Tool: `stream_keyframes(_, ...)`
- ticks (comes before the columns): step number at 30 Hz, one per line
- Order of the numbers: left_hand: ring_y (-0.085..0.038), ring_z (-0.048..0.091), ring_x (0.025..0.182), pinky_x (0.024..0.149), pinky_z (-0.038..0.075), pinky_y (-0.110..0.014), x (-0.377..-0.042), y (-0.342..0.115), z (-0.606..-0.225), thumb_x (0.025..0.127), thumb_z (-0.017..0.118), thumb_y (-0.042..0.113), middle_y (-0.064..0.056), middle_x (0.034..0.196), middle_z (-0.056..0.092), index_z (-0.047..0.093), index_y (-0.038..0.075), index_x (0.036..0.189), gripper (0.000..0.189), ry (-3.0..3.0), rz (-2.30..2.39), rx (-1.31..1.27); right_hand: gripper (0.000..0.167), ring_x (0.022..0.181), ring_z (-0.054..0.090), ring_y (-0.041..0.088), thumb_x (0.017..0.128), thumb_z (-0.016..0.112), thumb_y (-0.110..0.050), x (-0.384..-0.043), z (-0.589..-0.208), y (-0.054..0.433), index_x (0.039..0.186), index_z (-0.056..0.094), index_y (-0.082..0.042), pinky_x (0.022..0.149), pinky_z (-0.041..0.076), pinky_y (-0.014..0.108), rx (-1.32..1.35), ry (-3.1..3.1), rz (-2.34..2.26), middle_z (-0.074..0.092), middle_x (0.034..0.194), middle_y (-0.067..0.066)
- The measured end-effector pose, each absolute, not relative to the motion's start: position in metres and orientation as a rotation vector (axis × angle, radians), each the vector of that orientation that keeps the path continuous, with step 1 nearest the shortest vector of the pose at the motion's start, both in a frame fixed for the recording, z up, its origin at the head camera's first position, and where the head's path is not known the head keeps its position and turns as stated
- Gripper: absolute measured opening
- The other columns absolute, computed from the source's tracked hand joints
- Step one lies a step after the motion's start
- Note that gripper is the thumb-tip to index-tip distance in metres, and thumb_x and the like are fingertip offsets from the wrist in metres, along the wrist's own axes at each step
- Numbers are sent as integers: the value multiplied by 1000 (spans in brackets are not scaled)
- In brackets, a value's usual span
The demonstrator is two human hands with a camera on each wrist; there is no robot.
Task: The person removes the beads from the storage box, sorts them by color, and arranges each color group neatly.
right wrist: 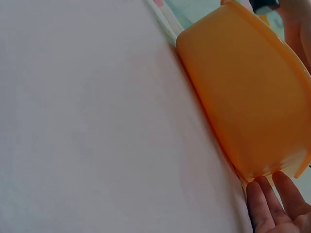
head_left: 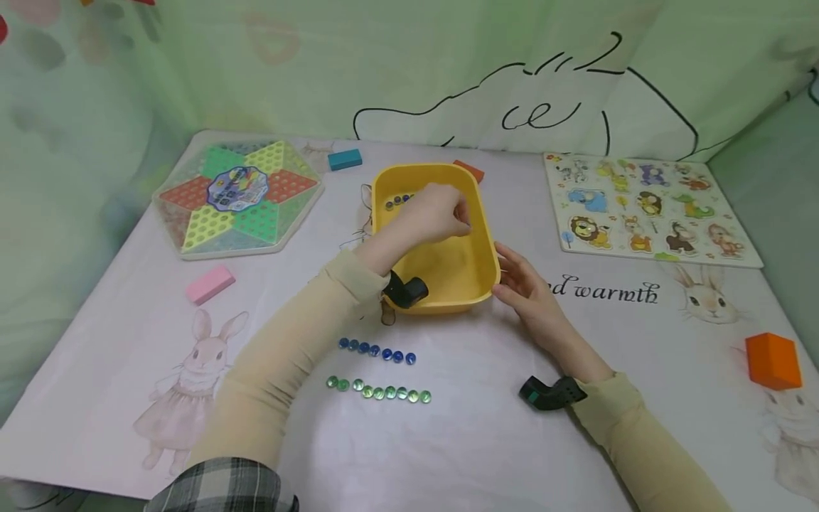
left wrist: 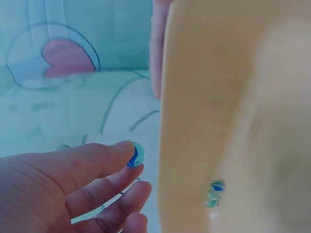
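Evidently, a sorting by colour was in hand at the white table (head_left: 473,434). A plain yellow tray (head_left: 454,274) with rounded corners was placed near its middle. Against the tray's outer right wall the right hand (head_left: 530,295) was rested, its fingers loosely extended and nothing gripped; a steadying role was judged likely. Above the tray the left hand (head_left: 431,213) was held, with one swirled marble (left wrist: 139,154) pinched between thumb and fingertip and the remaining fingers loosely bent. On the near part of the table, two lines were laid out: a green row (head_left: 378,392) of nine and, beyond it, a shorter blue row (head_left: 375,350) of seven. Inside the tray, a few marbles (head_left: 389,205) were lined up near the far left corner. The pinched piece was glossy, with a blue swirl and a paler greenish side; whether it was bound for tray or table could not be told. Next, a low, gentle release was judged to be called for, lest it roll.
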State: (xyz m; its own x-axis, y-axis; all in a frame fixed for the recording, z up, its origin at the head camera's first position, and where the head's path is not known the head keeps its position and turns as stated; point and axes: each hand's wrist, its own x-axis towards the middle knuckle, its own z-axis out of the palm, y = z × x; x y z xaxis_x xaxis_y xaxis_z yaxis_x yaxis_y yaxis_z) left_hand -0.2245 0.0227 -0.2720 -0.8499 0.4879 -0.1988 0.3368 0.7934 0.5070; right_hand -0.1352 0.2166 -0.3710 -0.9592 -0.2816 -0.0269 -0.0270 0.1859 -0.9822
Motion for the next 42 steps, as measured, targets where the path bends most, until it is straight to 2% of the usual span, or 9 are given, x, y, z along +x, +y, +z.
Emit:
stream_keyframes(6,-12,50,82,71,42,-22,-192,13,-261,88,62,28,2,88,59,62,14,95,16,2704,664,749,59,116,45,6,94,52,-15,-134,-372,222,146,25,-23,92,38,11,-308,2276,-1845,30,144,20)
stream_keyframes(14,-12,50,82,75,41,-22,-151,-8,-266,87,64,28,3,86,59,64,14,96,17,2710,724,892,58,114,46,5,95,50,-11,-134,-370,222,146,25,-20,91,39,11,-328,2260,-1883,31,142,20)
stream_keyframes(24,-8,50,71,61,41,-18,-101,-27,-291,84,67,26,4,81,59,65,16,89,11,2632,707,1065,58,114,47,6,94,50,-7,-135,-369,220,146,26,-16,91,39,11,-362,2225,-1927,29,143,24)
stream_keyframes(29,-8,52,69,60,42,-20,-91,-28,-306,85,66,27,3,82,59,66,17,90,11,2617,527,1095,58,114,47,6,94,50,-7,-135,-369,219,146,26,-17,91,39,11,-342,2225,-1915,29,144,22)
stream_keyframes(37,-15,56,77,69,44,-28,-88,-30,-326,84,66,22,3,83,59,66,15,87,7,2759,289,1173,58,115,46,7,94,50,-7,-134,-370,216,146,26,-18,91,39,11,-341,2216,-1915,29,144,22)
stream_keyframes(42,-16,56,79,68,45,-28,-87,-29,-329,85,66,23,1,85,59,67,14,91,11,2759,195,1169,58,115,46,6,94,49,-7,-134,-369,216,146,26,-19,91,39,11,-334,2226,-1897,30,144,21)
